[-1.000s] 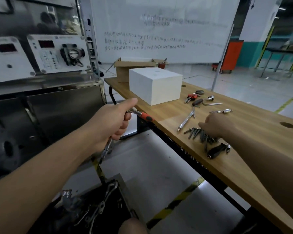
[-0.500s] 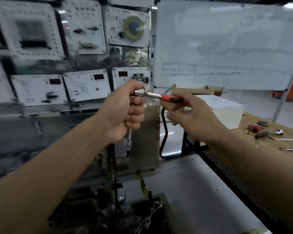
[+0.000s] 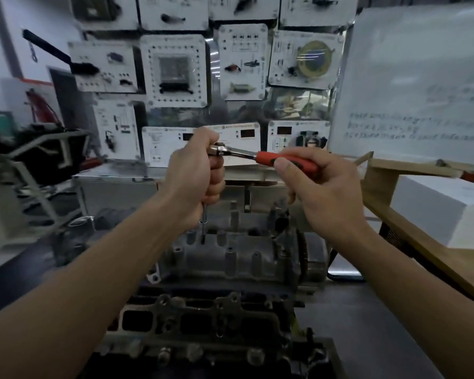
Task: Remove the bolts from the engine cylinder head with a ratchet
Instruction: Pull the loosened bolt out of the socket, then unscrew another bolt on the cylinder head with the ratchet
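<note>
1. A person's left hand grips the steel head of a ratchet at the centre of the view. Its fingers are curled tight round the top of the extension bar, which hangs straight down from the fist.
2. The right hand, at 3 o'clock of the left, holds the ratchet's red handle. Thumb and curled fingers pinch it near its inner end.
3. The ratchet lies nearly level between the two hands, with the handle pointing to 3 o'clock.
4. The engine cylinder head stands at 6 o'clock of the hands. The bar's lower tip meets its top edge, but blur hides whether the tip sits on a bolt.
5. A wall of white instrument panels fills the background from 10 to 1 o'clock.
6. A whiteboard with handwriting stands at 2 o'clock.
7. A wooden counter at 4 o'clock carries a white box. A cardboard box sits just behind the white one.
</note>
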A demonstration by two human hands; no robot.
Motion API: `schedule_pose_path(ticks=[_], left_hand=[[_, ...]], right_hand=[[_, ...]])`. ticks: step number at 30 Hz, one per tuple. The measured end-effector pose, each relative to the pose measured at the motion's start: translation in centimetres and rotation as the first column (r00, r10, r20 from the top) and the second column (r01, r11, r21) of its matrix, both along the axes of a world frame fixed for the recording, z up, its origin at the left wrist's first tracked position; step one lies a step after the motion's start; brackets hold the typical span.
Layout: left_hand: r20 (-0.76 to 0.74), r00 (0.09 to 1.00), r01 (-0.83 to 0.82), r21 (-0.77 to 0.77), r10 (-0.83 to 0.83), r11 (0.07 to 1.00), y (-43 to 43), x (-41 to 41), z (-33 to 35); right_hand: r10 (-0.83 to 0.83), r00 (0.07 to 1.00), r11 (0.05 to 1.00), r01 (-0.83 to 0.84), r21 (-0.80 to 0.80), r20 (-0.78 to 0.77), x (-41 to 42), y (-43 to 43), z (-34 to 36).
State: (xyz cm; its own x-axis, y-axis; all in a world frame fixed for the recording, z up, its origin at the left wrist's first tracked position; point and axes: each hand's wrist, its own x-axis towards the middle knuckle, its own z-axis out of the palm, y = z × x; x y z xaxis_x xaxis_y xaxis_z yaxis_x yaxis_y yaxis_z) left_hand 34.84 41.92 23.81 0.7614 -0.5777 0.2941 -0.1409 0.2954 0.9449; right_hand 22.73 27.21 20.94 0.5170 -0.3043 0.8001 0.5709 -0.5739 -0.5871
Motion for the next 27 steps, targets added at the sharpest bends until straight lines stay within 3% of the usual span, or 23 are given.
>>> schedule_pose_path(ticks=[3,5,7,15,27], left_hand=[[-0.014,1.0,0.027,-0.013,-0.027,1.0,-1.4,-0.5,-0.6],[-0.05,0.998,0.044,-0.019,-0.045,0.999,-2.5,-0.8,-1.1],[-0.076,0.995,0.061,-0.029,-0.063,0.998,-3.4,-0.8,-1.6],[-0.081,0.992,0.091,-0.051,-0.095,0.995,-3.7,-0.2,-2.2],[-0.071,0.996,0.059,-0.034,-0.062,0.998,-3.3,-0.2,-1.9]], right_hand=[[0.1,0.995,0.946,-0.098,0.308,0.01,1.1,-0.7,-0.4],[0.237,0.971,0.823,-0.214,0.527,0.025,2.1,-1.1,-0.5],[0.336,0.941,0.721,-0.287,0.63,0.043,2.9,-1.3,-0.8],[0.332,0.937,0.811,-0.227,0.539,-0.105,3.3,-0.9,-1.3],[0.379,0.916,0.8,-0.251,0.545,-0.134,3.1,-1.1,-1.1]])
